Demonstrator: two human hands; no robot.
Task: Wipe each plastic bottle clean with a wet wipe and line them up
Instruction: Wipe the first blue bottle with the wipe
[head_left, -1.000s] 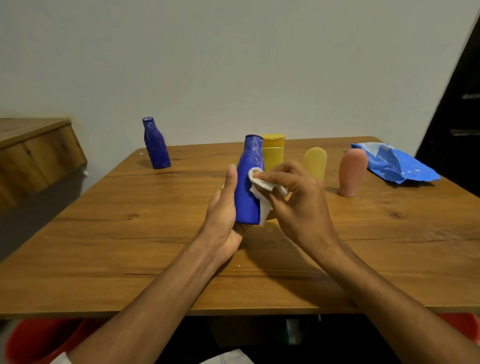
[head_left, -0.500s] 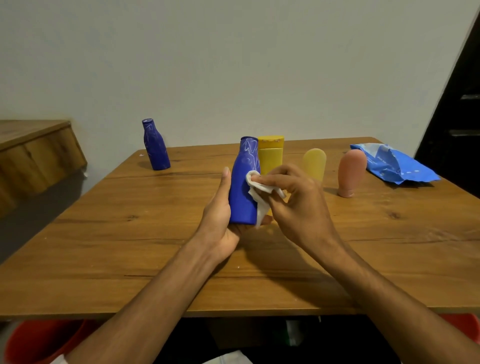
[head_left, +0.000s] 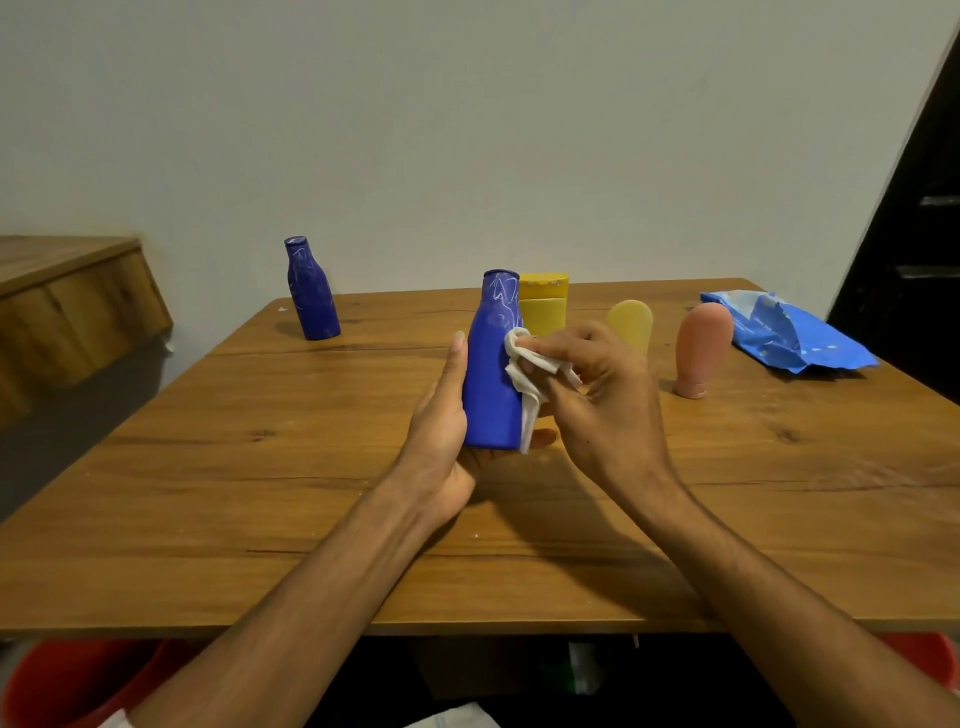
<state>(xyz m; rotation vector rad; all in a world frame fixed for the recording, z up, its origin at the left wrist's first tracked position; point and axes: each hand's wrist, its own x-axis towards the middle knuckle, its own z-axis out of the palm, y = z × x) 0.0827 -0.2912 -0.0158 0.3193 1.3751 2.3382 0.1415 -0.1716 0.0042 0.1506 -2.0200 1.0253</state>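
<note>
The left hand (head_left: 441, 431) still grips the blue bottle (head_left: 488, 374) upright over the bench (head_left: 260, 467), and the right hand (head_left: 608, 405), pinching the wet wipe (head_left: 519, 364), has rubbed slightly higher up its side: wiping continues.

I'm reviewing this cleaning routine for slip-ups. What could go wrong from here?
1. The left hand grips the blue bottle low down, so pressure from the right hand with the wet wipe might tip it.
2. White marks show near its neck, above the wipe; they could be missed.
3. The capped yellow bottle stands close behind and could get knocked.
</note>
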